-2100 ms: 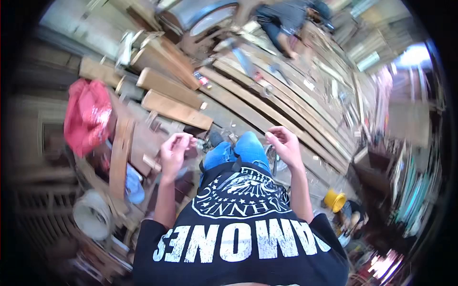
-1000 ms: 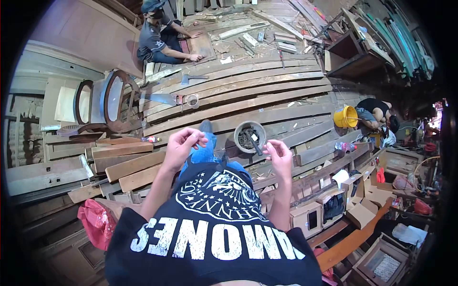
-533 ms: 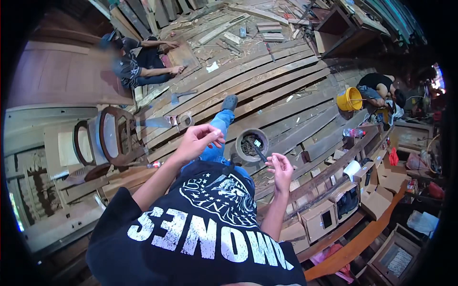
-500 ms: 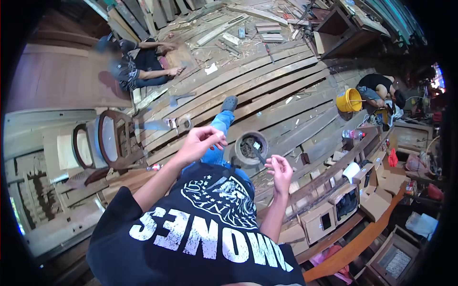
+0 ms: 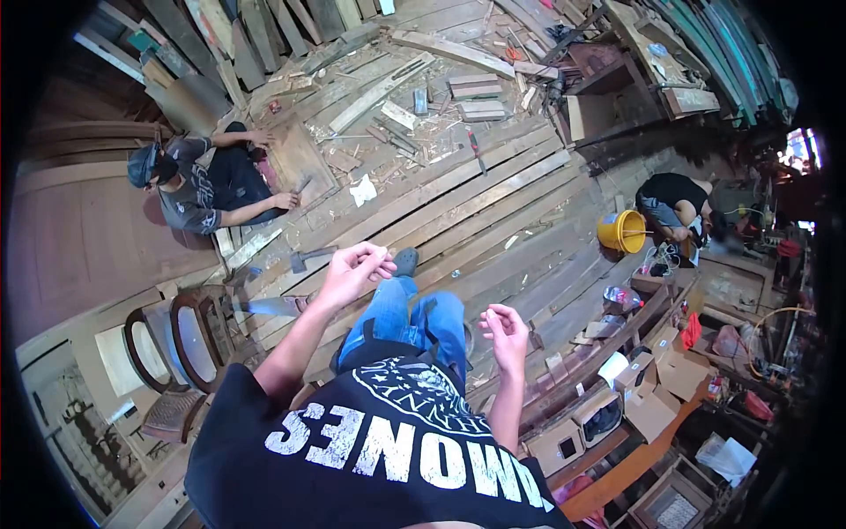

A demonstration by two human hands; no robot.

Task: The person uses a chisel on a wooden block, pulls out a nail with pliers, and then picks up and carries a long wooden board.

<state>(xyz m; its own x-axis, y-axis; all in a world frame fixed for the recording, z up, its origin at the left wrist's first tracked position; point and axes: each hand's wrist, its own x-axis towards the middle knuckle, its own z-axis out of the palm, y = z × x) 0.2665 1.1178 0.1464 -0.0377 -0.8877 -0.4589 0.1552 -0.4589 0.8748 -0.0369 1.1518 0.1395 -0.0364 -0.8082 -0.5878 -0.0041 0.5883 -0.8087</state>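
Observation:
My left hand [image 5: 359, 271] is raised over my left leg, with thumb and fingertips pinched together; whatever lies between them is too small to make out. On the other side, my right hand [image 5: 506, 335] hovers beside my right thigh, its fingers curled toward the thumb, and its contents are also unclear. Between the hands are my blue jeans [image 5: 436, 322] and a dark clog [image 5: 406, 262] on the plank floor [image 5: 458, 207]. My black printed shirt [image 5: 397, 441] fills the bottom. A hatchet [image 5: 308, 257] lies beyond my left hand.
At the left, a person [image 5: 198, 189] sits by a wooden panel [image 5: 300, 159]. Another person [image 5: 674, 203] bends beside a yellow bucket [image 5: 622, 232] at the right. Wood scraps [image 5: 480, 88] litter the far floor. Cardboard boxes [image 5: 652, 406] stand lower right, chair frames [image 5: 181, 344] left.
The view has shifted and my legs have changed position. The round pot between my hands is now mostly hidden behind my right leg. Both hands remain raised and curled.

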